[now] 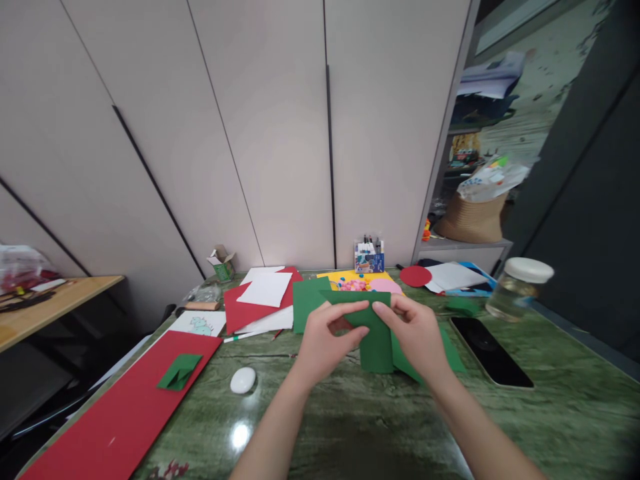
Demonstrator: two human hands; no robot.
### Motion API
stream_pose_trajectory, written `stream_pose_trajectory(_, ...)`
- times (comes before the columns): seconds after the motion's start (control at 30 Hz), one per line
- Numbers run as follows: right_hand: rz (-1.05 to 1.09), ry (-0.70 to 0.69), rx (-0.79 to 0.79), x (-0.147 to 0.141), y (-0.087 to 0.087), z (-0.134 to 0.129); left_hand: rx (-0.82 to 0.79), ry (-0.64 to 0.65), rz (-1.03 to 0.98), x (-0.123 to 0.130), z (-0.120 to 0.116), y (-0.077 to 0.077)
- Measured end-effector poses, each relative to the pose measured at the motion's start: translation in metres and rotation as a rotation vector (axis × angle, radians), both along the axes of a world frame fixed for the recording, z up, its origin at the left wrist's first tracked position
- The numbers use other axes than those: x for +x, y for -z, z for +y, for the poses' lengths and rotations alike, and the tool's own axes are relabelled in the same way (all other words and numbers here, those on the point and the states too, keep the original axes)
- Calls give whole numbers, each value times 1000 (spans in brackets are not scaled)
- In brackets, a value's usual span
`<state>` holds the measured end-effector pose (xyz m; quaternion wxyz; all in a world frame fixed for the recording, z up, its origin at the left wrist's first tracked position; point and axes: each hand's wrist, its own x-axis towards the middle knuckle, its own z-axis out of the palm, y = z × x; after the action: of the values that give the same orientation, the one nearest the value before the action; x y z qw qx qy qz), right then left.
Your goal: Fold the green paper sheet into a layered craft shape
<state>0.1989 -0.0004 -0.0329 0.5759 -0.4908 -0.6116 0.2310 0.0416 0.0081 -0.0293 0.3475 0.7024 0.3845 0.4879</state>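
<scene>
A piece of green paper (377, 347) is held up over the table between both hands, with a folded part along its top. My left hand (327, 337) has its index finger stretched along the paper's upper part and its thumb near the paper's left edge. My right hand (413, 330) pinches the upper right corner, the thumb in front and the fingers behind. More green paper (453, 353) lies on the table behind and below my right hand. Another green sheet (306, 303) is to the left, partly behind my left hand.
On the green table (210, 427) are a white rounded object (243, 380), a phone (491, 352) and a lidded jar (517, 290) at the right. A red board (125, 400) bears folded green paper (181, 371). Behind stand a pen box (369, 257) and white papers (267, 288).
</scene>
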Motion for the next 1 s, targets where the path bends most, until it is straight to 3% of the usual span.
stream_pose_trajectory(1.0, 45, -100, -73, 10, -4, 4, -2, -22, -84, -1, 3, -2)
